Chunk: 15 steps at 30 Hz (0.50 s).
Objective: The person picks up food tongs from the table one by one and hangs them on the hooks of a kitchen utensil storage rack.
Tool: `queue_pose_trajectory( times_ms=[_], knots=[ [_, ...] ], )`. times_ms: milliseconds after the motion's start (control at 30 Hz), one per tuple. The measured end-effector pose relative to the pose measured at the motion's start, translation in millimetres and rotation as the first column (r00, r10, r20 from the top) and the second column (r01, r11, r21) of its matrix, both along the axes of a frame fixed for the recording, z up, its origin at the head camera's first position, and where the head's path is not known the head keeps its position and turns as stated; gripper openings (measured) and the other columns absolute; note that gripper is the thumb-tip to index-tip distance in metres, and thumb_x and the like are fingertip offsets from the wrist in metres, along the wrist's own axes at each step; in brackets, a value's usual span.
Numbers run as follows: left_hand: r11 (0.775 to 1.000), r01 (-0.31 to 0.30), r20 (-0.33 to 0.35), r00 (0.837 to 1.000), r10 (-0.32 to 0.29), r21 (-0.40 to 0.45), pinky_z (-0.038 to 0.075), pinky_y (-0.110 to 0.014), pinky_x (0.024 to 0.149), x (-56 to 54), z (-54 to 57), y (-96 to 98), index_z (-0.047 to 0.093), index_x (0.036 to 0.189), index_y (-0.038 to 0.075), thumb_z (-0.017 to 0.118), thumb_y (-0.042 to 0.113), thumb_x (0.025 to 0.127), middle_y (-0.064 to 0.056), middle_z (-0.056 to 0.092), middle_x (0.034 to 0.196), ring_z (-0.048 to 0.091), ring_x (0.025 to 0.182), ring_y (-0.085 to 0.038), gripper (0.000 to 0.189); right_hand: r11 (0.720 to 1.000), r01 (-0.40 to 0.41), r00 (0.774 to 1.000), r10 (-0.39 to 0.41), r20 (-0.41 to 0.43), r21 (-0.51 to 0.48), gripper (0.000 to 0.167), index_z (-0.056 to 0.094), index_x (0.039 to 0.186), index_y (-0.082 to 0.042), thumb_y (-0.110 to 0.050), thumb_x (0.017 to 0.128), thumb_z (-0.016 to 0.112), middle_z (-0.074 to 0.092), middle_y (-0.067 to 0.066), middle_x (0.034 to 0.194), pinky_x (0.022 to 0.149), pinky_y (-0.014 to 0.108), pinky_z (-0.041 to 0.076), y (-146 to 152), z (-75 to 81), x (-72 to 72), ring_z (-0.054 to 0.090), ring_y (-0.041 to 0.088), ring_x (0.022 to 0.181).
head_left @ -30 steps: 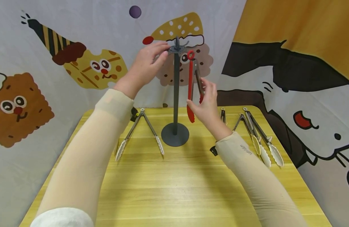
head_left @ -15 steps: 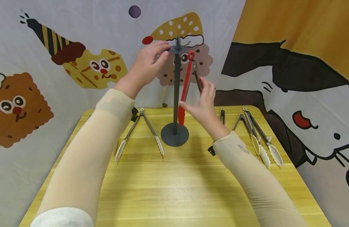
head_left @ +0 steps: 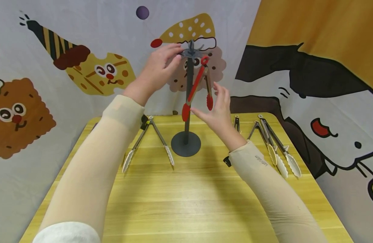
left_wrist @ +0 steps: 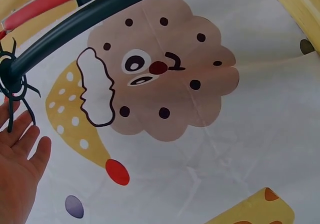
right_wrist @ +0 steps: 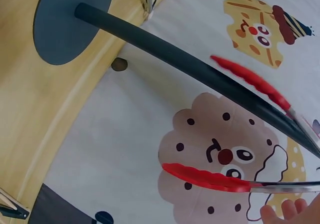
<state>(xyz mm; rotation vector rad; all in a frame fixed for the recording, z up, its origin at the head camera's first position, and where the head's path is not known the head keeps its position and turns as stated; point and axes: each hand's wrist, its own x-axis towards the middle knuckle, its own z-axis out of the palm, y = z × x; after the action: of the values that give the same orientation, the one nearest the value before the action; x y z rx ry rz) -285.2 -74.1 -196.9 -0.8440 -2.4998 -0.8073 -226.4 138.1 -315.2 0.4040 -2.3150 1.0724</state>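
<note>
A dark grey stand [head_left: 188,94] with a round base and a ring of hooks [head_left: 191,53] rises from the table. Red tongs [head_left: 196,84] hang by their loop at the right of the hooks, arms spread; one arm crosses in front of the pole. My left hand [head_left: 157,65] touches the hook ring with extended fingers; in the left wrist view its thumb stands apart from them. My right hand [head_left: 218,111] is held beside the tongs with fingers and thumb spread, the thumb near the red tip. The right wrist view shows both red tips [right_wrist: 210,178] either side of the pole.
Silver tongs with pale tips [head_left: 151,128] stand spread on the wooden table [head_left: 180,202] at the left. Several more tongs [head_left: 277,145] lie at the right, with a small pair [head_left: 236,123] farther back. A printed cloth [head_left: 113,20] hangs behind.
The red tongs have left my right hand's grasp and swung left across the pole, their arms spreading. My right hand's fingers have parted from them. My left hand stays at the hooks.
</note>
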Motion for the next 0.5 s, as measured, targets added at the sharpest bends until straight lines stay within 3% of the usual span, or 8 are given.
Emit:
queue_pose_trajectory(
  times_ms=[167, 333, 500],
  knots=[
    [1.000, 0.007, -0.017, 1.000, -0.006, 0.020, 0.029, -0.025, 0.111, -1.8, -2.5, -3.6, 0.050, 0.137, 0.016, 0.039, 0.034, 0.101, -0.001, 0.045, 0.144, 0.037, 0.134, -0.010, 0.043, 0.999, -0.002, 0.999, 0.001, -0.039, -0.040, 0.086, 0.030, 0.141, -0.010, -0.037, 0.075, 0.078, 0.036, 0.011, 0.135, 0.098, 0.038, 0.038, 6, -4.0, 1.2, 0.038, 0.026, 0.120],
    [1.000, -0.014, -0.007, 1.000, 0.014, -0.004, 0.023, -0.023, 0.113, 0.0, -2.0, -3.6, 0.053, 0.135, 0.017, 0.037, 0.035, 0.101, 0.000, 0.042, 0.147, 0.032, 0.138, -0.009, 0.042, 0.995, -0.008, 1.000, 0.007, -0.005, -0.095, 0.077, 0.033, 0.139, -0.012, -0.037, 0.078, 0.075, 0.037, 0.007, 0.135, 0.096, 0.034, 0.038, 15, -9.8, 3.5, 0.037, 0.024, 0.119],
    [1.000, -0.005, -0.017, 1.000, 0.005, 0.002, 0.025, -0.023, 0.113, 1.2, -1.2, -2.6, 0.054, 0.135, 0.015, 0.038, 0.034, 0.101, -0.002, 0.043, 0.146, 0.034, 0.137, -0.012, 0.042, 0.990, -0.014, 1.000, 0.015, 0.004, -0.140, 0.074, 0.035, 0.138, -0.011, -0.034, 0.080, 0.074, 0.038, 0.009, 0.132, 0.092, 0.033, 0.037, 23, -15.3, 5.9, 0.038, 0.024, 0.116]
  ],
)
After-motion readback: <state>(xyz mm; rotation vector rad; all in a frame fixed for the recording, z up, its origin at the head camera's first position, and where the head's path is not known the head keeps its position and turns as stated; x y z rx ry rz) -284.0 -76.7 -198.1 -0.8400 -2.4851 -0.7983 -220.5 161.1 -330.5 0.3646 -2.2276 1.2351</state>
